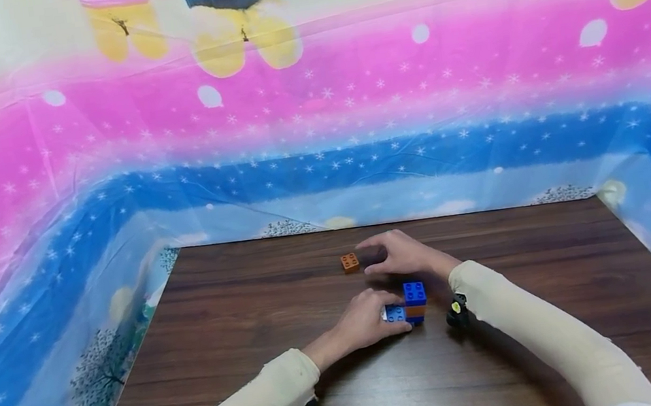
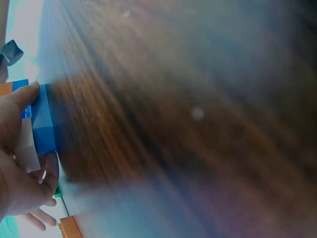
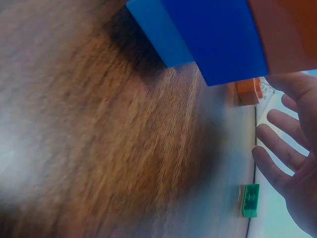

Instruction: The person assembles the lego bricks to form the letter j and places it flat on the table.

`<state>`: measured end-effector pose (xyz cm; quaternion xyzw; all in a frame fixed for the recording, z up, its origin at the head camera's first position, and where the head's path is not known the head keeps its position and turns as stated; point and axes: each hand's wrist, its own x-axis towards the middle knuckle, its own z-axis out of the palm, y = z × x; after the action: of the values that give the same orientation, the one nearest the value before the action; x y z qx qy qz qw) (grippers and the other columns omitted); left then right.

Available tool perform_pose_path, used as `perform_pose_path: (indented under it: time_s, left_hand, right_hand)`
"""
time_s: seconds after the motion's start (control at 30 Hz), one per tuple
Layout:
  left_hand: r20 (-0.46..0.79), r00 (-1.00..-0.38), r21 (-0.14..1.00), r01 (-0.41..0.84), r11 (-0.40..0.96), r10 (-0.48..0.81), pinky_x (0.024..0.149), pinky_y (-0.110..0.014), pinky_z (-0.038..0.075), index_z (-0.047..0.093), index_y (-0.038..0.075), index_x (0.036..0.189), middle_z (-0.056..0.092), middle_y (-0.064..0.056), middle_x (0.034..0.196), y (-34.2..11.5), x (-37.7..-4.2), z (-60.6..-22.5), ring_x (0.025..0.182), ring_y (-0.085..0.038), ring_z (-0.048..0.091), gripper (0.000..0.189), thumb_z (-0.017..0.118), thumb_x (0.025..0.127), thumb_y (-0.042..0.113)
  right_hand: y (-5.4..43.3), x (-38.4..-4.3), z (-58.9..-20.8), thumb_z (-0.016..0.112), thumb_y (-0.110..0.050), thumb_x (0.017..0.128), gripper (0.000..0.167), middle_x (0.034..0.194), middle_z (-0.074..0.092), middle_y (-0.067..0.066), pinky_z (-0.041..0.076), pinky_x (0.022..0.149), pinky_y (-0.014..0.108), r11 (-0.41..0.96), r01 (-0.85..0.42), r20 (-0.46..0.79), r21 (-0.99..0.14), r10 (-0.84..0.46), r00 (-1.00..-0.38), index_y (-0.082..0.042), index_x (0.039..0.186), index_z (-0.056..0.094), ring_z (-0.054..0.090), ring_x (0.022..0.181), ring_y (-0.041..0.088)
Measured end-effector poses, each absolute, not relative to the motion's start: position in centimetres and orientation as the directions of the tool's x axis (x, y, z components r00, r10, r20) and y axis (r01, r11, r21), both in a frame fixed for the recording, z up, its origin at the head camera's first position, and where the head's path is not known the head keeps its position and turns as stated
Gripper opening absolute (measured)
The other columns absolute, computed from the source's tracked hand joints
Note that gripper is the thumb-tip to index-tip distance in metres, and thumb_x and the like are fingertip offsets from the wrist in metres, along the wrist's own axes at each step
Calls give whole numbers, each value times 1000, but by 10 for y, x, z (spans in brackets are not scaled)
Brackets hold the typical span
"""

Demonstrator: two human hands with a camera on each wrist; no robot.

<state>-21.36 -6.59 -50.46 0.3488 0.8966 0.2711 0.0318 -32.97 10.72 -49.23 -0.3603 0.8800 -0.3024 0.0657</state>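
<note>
On the wooden table (image 1: 239, 296), my left hand (image 1: 362, 321) grips a small assembly of toy building bricks between thumb and fingers. A light blue brick (image 1: 396, 314) lies low in it, with a white brick (image 2: 27, 146) beside the palm in the left wrist view. At its right end rises a stack with a dark blue brick (image 1: 414, 293) on top, an orange one beneath and more blue at the bottom. My right hand (image 1: 401, 252) is behind the assembly, thumb and fingers apart, fingertips just right of a loose orange brick (image 1: 350, 263). Nothing shows between them.
A green brick (image 3: 251, 201) appears toward the table's far side in the right wrist view; it is not visible in the head view. A black wrist device (image 1: 456, 310) hangs under the right sleeve. Patterned cloth (image 1: 321, 169) rises behind the table's far edge.
</note>
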Motion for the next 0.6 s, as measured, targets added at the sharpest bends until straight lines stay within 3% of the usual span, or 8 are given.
perform_pose_path:
  time_s: [0.4, 0.6]
  left_hand:
    - [131, -758, 519, 602, 607, 639, 73, -15, 48, 75, 14, 118, 75, 5, 110, -67, -210, -504, 86, 1, 62, 38, 79, 90, 38]
    - [144, -755, 495, 615, 614, 640, 77, -17, 48, 75, 14, 119, 75, 5, 110, -66, -212, -504, 89, -1, 63, 38, 79, 90, 39]
  right_hand:
    - [93, -334, -502, 76, -30, 94, 54, 132, 67, 8, 54, 95, 45, 559, -583, 60, -589, -689, -722, -14, 143, 60, 67, 112, 23]
    - [89, -338, -502, 77, -28, 94, 54, 133, 67, 8, 54, 93, 43, 549, -575, 74, -607, -681, -728, -11, 142, 60, 67, 109, 22]
